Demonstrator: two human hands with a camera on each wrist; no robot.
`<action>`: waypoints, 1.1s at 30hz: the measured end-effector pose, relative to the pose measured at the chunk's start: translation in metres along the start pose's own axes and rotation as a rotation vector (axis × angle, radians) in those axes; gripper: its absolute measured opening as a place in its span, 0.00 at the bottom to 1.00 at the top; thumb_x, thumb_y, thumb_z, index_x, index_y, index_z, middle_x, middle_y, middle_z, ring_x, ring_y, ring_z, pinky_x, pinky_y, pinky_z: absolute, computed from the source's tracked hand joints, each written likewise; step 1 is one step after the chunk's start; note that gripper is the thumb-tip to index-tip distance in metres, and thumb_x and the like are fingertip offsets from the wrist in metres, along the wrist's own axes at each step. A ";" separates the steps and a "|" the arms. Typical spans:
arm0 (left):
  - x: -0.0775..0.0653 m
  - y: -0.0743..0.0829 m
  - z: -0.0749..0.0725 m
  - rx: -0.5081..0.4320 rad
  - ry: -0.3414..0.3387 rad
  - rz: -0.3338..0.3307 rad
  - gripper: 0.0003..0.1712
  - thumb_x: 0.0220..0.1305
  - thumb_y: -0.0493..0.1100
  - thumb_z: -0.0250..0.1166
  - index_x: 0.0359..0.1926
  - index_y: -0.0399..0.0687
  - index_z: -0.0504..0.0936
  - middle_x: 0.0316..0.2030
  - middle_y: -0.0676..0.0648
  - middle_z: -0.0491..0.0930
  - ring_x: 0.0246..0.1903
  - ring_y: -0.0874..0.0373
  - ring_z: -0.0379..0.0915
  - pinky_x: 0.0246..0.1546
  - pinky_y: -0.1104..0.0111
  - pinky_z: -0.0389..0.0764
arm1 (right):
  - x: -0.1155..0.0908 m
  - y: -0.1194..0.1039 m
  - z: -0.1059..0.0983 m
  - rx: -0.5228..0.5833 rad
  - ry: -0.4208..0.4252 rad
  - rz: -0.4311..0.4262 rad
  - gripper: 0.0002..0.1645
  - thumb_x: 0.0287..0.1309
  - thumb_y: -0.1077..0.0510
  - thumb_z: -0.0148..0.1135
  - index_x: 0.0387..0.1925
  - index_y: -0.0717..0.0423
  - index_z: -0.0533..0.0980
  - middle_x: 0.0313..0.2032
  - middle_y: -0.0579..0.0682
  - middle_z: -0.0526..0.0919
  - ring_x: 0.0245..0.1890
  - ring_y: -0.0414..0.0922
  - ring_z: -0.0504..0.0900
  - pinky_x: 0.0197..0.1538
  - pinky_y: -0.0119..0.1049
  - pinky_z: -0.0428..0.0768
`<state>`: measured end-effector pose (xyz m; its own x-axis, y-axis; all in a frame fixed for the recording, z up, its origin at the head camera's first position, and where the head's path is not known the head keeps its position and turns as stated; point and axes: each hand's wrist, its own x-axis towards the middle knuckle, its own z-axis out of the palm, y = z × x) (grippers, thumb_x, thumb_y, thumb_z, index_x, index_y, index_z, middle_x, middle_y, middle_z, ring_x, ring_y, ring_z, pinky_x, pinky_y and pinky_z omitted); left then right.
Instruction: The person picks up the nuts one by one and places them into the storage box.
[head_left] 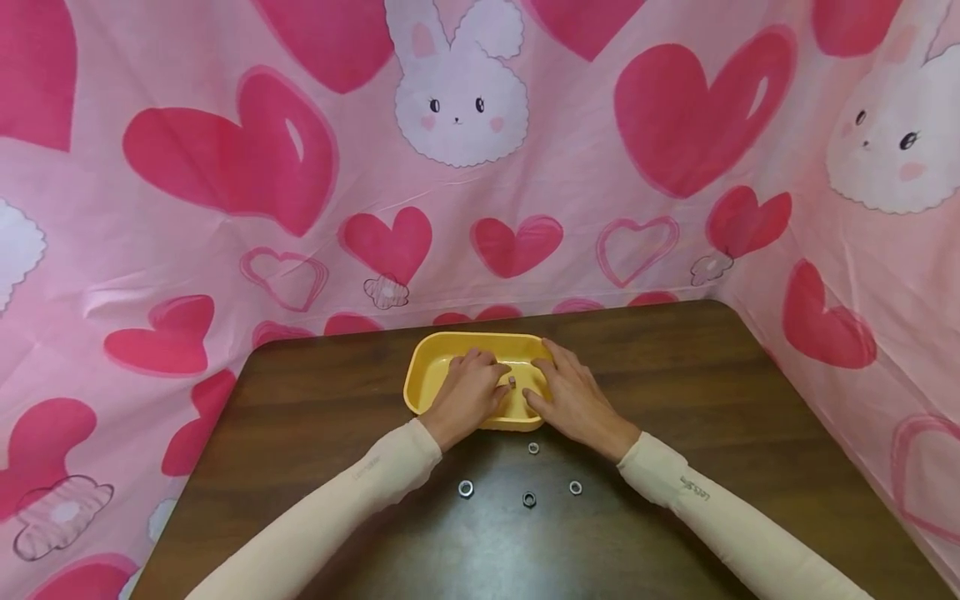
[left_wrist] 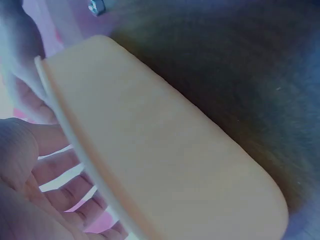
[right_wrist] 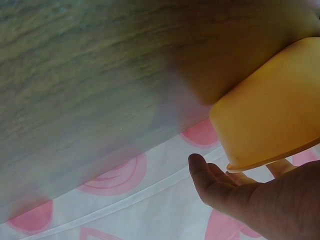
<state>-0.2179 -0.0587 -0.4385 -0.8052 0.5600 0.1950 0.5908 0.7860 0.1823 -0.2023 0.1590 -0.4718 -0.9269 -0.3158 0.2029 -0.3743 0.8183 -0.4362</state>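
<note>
- Yellow tray (head_left: 431, 379) seen on the dark wooden table (head_left: 322, 400); taken as landmark.
- Left hand (head_left: 471, 392) held over the tray's near rim, fingers reached inside; in the left wrist view these fingers (left_wrist: 70, 192) are seen spread, with gaps between.
- Right hand (head_left: 573, 396) placed across the tray's right end, thumb and forefinger parted over the interior; firm contact with the rim cannot be told.
- Small metal piece (head_left: 512, 382) noted within the tray's outline, between the hands, just beside the left thumb and forefinger; no pinch on it is seen.
- Four nuts noted on the tray's near side: nearest nut (head_left: 533, 448) just beside the tray; leftmost nut (head_left: 466, 489), dark nut (head_left: 528, 500) and rightmost nut (head_left: 575, 487) farther off, well apart.
- Pink heart-printed cloth (head_left: 525, 192) hung beyond the tray.
</note>
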 end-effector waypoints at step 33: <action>-0.073 0.002 -0.023 -0.124 0.272 -0.007 0.20 0.64 0.47 0.82 0.55 0.44 0.93 0.53 0.44 0.87 0.58 0.44 0.76 0.64 0.47 0.79 | -0.002 0.000 0.001 0.029 0.003 -0.007 0.36 0.70 0.44 0.70 0.69 0.65 0.79 0.83 0.65 0.61 0.79 0.67 0.65 0.74 0.73 0.69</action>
<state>-0.1569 -0.1038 -0.4298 -0.7759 0.4509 0.4413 0.6006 0.7420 0.2979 -0.2004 0.1588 -0.4728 -0.9240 -0.3203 0.2088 -0.3819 0.8017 -0.4599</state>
